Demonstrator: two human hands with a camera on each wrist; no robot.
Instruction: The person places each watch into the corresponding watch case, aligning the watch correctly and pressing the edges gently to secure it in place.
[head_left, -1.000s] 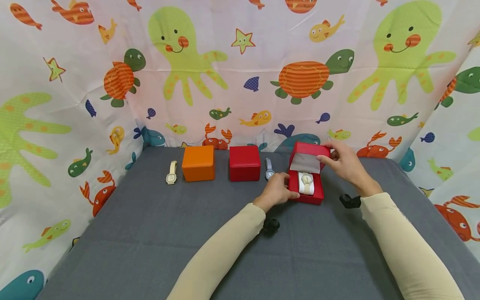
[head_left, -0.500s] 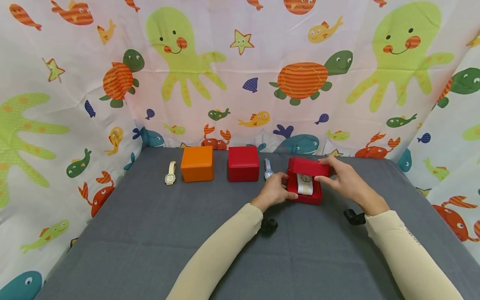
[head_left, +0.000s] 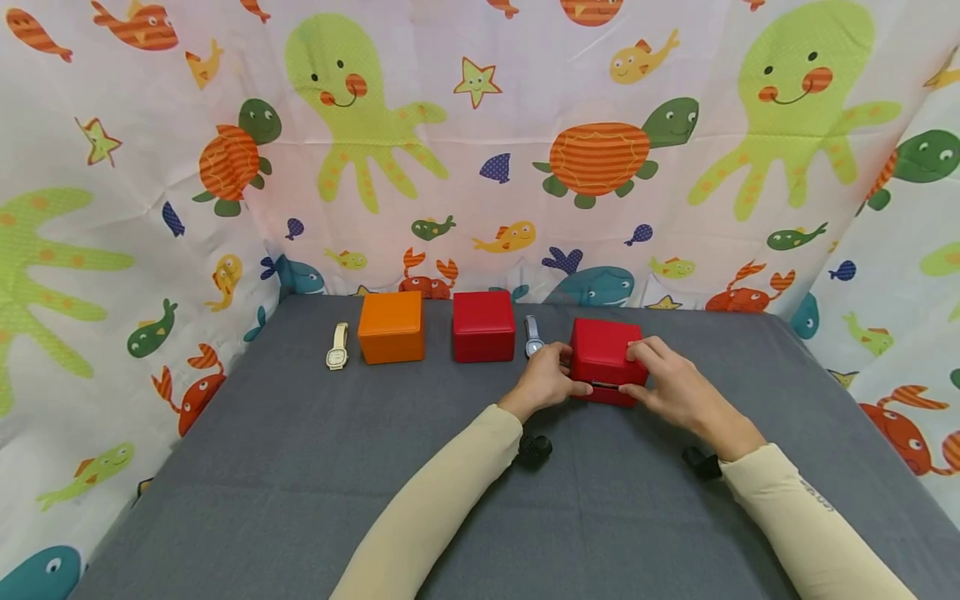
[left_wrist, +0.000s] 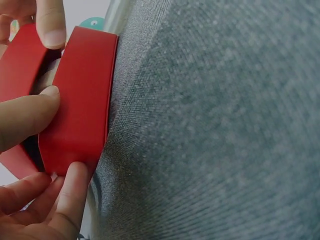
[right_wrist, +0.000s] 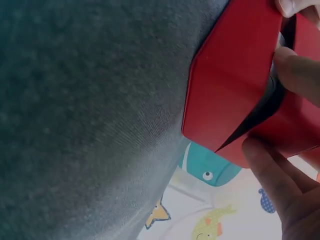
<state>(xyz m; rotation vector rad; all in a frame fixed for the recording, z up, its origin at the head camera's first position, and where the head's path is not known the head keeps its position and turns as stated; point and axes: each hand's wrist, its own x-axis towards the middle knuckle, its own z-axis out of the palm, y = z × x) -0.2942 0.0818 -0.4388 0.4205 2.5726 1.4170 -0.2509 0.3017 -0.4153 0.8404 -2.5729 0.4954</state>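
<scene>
A red watch box sits toward the right of the cloth with its lid lowered almost fully. A narrow dark gap shows along its front. My left hand grips the base from the left, thumb at the front edge and fingers along the side. My right hand holds the lid at its right side, with the thumb at the front of the gap. In the left wrist view, a pale strip shows between lid and base. The right wrist view has the gap narrowing toward the hinge, beside the lid. The watch seen inside earlier is hidden.
A grey-blue watch lies just left of my left hand. Farther left stand a closed red box and an orange box, then a cream watch. A sea-animal curtain hangs behind the grey cloth.
My right hand has swung the lid forward and down from upright, covering the white-strapped watch on its cushion. My left hand has kept its grip on the base.
</scene>
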